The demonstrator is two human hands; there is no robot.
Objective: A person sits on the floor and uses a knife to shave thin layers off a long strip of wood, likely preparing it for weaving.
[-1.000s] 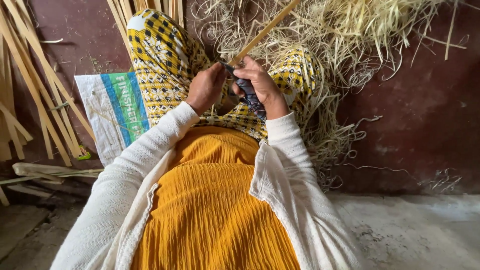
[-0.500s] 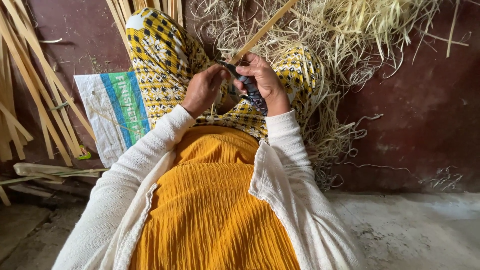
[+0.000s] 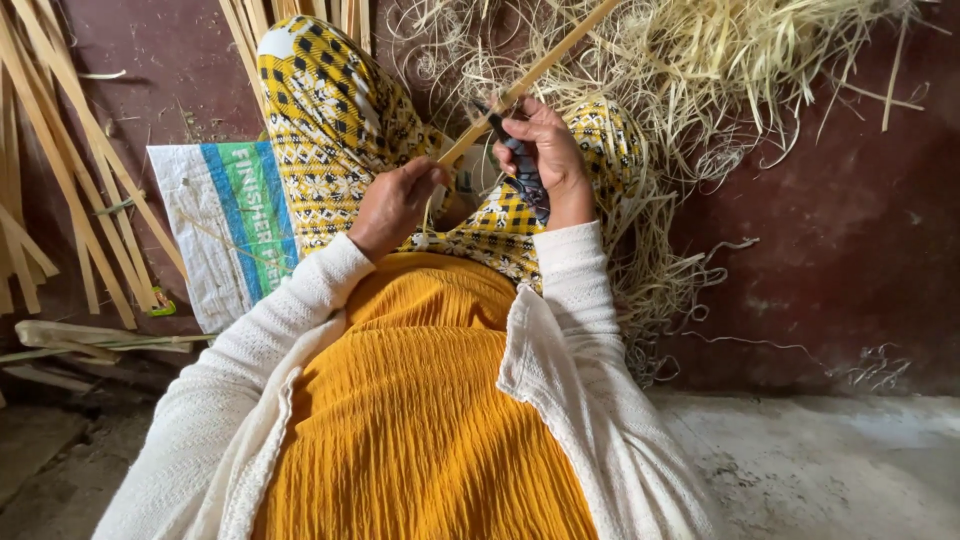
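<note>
- Head view, seated person, lap at centre.
- Left hand (image 3: 395, 205): fingers pinched on the near end of a bamboo strip (image 3: 530, 75), seemingly to steady it.
- Bamboo strip: runs from the lap toward 1 o'clock, off frame.
- Right hand (image 3: 540, 150): closed round a dark cloth-wrapped blade (image 3: 525, 170), set against the strip, likely for paring.
- Shavings heap (image 3: 720, 90): at 1 o'clock on the floor.
- Loose bamboo slats (image 3: 70, 170): at 9 o'clock.
- Woven sack (image 3: 220, 225): flat, at 9 o'clock beside the knee; contents not visible.
</note>
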